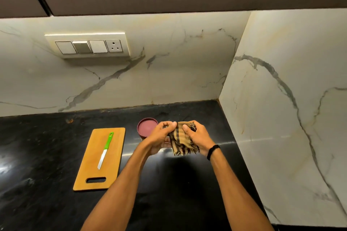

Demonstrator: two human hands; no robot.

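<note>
A tan cloth with dark stripes and frayed fringe (180,139) hangs between both hands above the black counter. My left hand (160,138) pinches its left edge with thumb and fingers. My right hand (197,136) grips its right side, fingers curled over the top fringe. A black band circles the right wrist. Just behind the left hand stands a round maroon container (145,127), partly hidden by that hand.
A wooden cutting board (90,170) lies to the left on the black counter (37,155), with a green-handled knife (105,151) on it. Marble walls close the back and the right side. A switch panel (88,46) sits on the back wall under dark cabinets.
</note>
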